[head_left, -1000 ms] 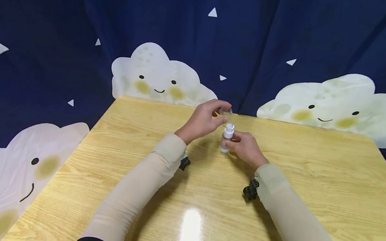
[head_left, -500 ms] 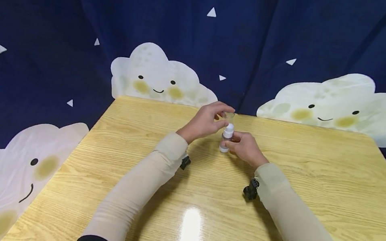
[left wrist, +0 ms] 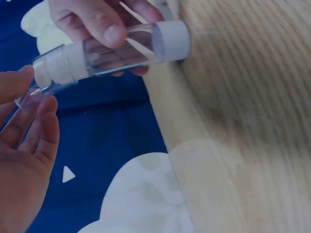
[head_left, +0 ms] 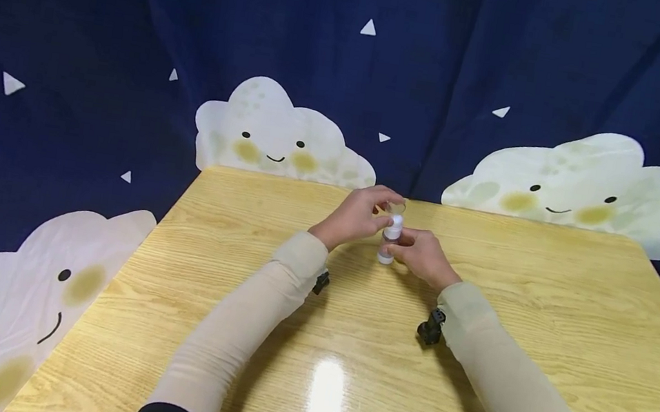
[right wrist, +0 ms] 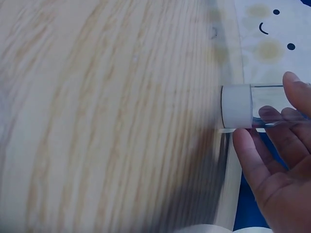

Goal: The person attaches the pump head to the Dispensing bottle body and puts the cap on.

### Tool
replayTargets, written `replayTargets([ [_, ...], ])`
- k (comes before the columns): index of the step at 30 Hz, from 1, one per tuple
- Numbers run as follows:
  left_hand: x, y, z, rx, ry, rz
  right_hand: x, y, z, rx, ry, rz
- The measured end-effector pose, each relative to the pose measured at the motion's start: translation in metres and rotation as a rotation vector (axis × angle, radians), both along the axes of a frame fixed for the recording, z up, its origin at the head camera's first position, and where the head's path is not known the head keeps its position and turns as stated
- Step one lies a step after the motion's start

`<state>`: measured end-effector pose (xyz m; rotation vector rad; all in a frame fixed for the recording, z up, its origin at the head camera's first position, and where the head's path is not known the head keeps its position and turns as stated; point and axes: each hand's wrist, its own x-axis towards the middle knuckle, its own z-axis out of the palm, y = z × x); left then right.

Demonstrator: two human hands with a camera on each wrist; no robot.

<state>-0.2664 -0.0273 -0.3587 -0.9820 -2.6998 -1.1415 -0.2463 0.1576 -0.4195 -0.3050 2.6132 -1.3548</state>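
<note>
A small clear bottle (left wrist: pixel 119 53) with a white collar and a white base (right wrist: pixel 237 107) stands upright between the hands in the head view. My right hand (head_left: pixel 423 256) grips its clear body from the right, thumb on one side and fingers on the other. Whether the base touches the table is hard to tell. At the bottle's top, my left hand (head_left: pixel 354 216) pinches a clear cap (head_left: pixel 396 208) between thumb and fingers. The left wrist view shows this see-through cap around the white top (left wrist: pixel 58 65) of the bottle, its closed end by my left fingers.
A light wooden table (head_left: pixel 224 248) lies under both arms, its far edge just beyond the hands. Behind it hangs a dark blue curtain (head_left: pixel 327 38) with clouds and white triangles. Small black cameras (head_left: pixel 430 327) sit at the wrists.
My left hand has moved slightly right and down with the clear cap, from above the bottle to around its white top. My right hand keeps its grip on the bottle.
</note>
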Motion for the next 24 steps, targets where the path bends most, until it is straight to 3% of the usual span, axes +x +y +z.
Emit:
replayTargets([
  [4, 0.0, 0.001, -0.005, -0.038, -0.006, 0.009, -0.001, 0.0, -0.002, -0.008, -0.006, -0.016],
  [11, 0.001, 0.004, -0.011, -0.027, -0.032, 0.006, -0.001, -0.001, -0.006, -0.012, 0.001, -0.027],
  [24, 0.002, 0.004, -0.014, -0.054, 0.006, 0.014, -0.003, -0.002, -0.003, 0.009, -0.039, -0.054],
])
